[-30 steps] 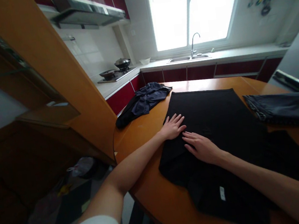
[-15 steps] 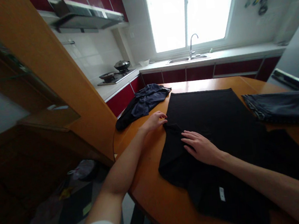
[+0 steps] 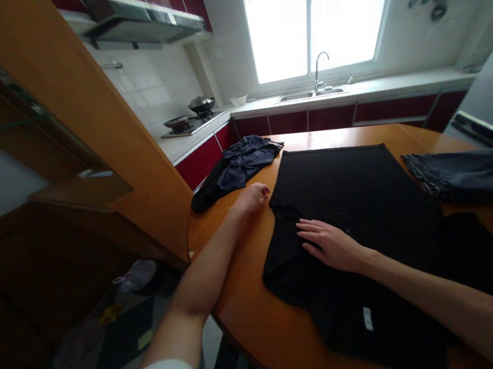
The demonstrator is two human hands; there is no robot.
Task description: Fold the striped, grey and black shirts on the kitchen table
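Note:
A black long-sleeved top (image 3: 340, 179) lies spread on the wooden table (image 3: 244, 274), its hem toward the window and a white label (image 3: 368, 318) near me. My right hand (image 3: 328, 243) rests flat on the cloth left of its middle, fingers stretched out. Beside the garment's left edge, my left hand (image 3: 253, 197) is closed, with fingers curled in. Whether any cloth is caught in those fingers is hidden. One sleeve (image 3: 483, 245) reaches out to the right.
Dark blue and black clothes (image 3: 244, 164) are heaped at the table's far left. Folded jeans (image 3: 474, 174) lie at the right. A wooden cabinet frame (image 3: 136, 162) stands close on the left. Beyond are a stove (image 3: 194, 124) with pans and a sink (image 3: 296, 97).
My left hand has drawn slightly left, its fingers curling from a looser pinch. The raised fold by the left edge now lies flatter. The right hand has barely shifted.

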